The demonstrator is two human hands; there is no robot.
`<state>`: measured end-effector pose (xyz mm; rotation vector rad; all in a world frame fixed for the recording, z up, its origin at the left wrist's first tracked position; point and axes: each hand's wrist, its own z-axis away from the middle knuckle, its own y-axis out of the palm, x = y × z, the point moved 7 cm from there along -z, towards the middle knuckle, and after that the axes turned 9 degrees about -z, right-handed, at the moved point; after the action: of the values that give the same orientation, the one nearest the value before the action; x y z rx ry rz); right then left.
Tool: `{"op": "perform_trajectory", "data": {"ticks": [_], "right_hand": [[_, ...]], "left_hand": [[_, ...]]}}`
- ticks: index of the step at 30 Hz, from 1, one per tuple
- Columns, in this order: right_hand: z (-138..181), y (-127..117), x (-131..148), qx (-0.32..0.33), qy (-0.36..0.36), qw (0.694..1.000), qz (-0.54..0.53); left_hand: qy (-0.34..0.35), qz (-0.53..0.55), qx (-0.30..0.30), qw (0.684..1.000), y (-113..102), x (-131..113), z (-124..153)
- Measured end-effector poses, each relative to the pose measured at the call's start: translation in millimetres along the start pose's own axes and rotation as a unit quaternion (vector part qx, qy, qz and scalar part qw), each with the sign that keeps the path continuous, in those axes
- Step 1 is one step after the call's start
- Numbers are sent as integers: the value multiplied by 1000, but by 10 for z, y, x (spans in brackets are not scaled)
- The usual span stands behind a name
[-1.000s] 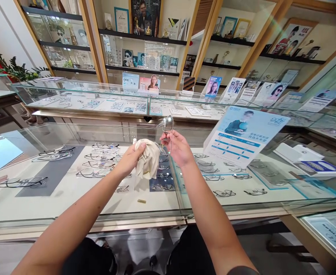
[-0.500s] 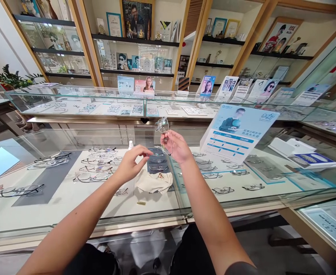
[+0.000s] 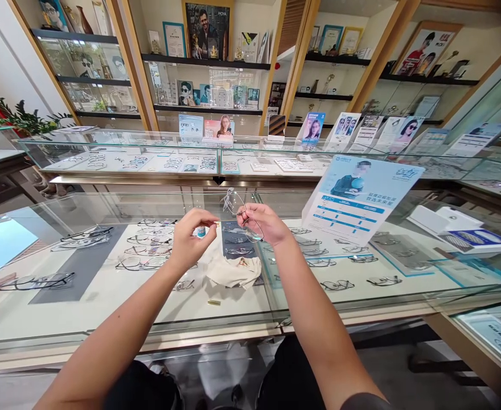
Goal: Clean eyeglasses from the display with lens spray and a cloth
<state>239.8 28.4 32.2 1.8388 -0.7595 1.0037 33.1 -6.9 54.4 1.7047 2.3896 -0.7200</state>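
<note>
- Your right hand pinches the glasses by the rim; your left hand pinches a temple tip;
- They look light, thin and fragile; hold the frame, not the lenses.

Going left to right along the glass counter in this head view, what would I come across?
Black frames → left hand → held glasses → right hand → leaflet → blue box.
</note>
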Motion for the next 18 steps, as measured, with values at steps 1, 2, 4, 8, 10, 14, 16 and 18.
{"op": "perform_trajectory", "data": {"ticks": [1, 2, 4, 8, 10, 14, 16, 18], "right_hand": [[-2, -2, -8, 1, 3, 1000, -2], [-3, -3, -17, 3, 7, 1000, -3], [-1, 0, -30, 7, 12, 1000, -2], [6, -5, -44, 8, 16, 1000, 3], [7, -13, -51, 9, 17, 1000, 6], [5, -28, -61, 13, 18, 1000, 7], [6, -28, -62, 15, 20, 1000, 3], [7, -24, -58, 15, 20, 1000, 1]], "left_hand": [[-3, -2, -5, 1000, -7, 5, 2], [-5, -3, -10, 1000, -13, 11, 4], [-10, 0, -16, 1000, -21, 25, 10], [-25, 2, -27, 999, -35, 71, 19], [-24, -8, -36, 999, -51, 85, 18], [-13, -18, -44, 999, -67, 95, 8], [-15, -14, -46, 999, -68, 105, 4], [-18, -9, -49, 999, -70, 113, 4]]}}
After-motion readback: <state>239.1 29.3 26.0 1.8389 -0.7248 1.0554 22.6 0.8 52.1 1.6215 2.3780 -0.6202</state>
